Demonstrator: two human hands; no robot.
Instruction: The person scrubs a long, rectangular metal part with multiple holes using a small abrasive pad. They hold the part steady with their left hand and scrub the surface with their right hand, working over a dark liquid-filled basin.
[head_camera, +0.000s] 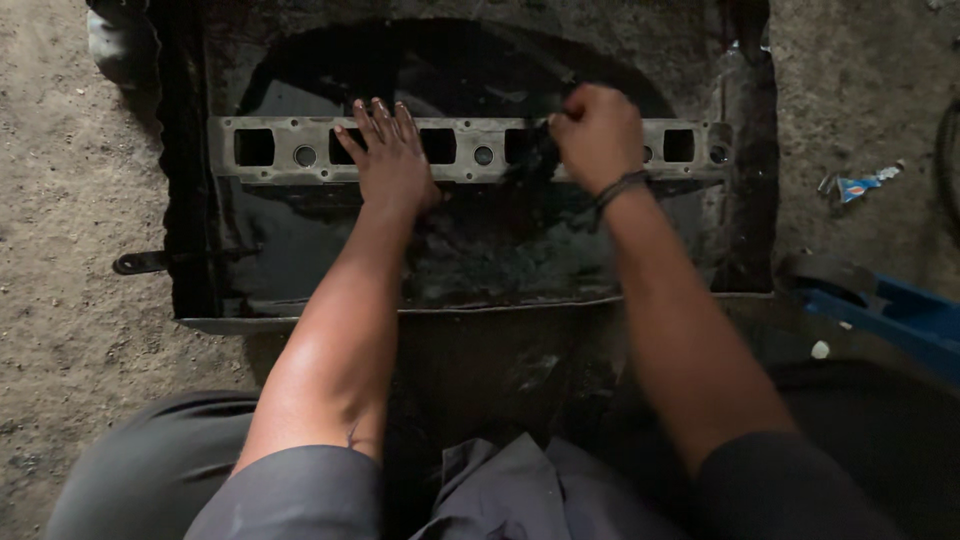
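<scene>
Left hand (390, 155): flat, fingers spread, pressing on the long metal plate (300, 150); grips nothing
Right hand (598, 132): fisted tight around a dark brush (535, 155) touching the plate
Plate: lies across a black oily tray (200, 290); rectangular and round holes along it
Floor: blue tool (900, 310) at right

Off to my right, on the gritty dirt floor (60, 250), a small crumpled wrapper (858, 185), blue and white, lies well apart from the tray. Nearer me on that side a blue metal part (900, 315) juts in from the edge, with a dark rounded piece (825, 270) at its near end and a little white bit (820, 350) just below it. To my left a dark metal handle (140, 262) sticks out over the dirt. Grey cloth (500, 490) is bunched in my lap.
</scene>
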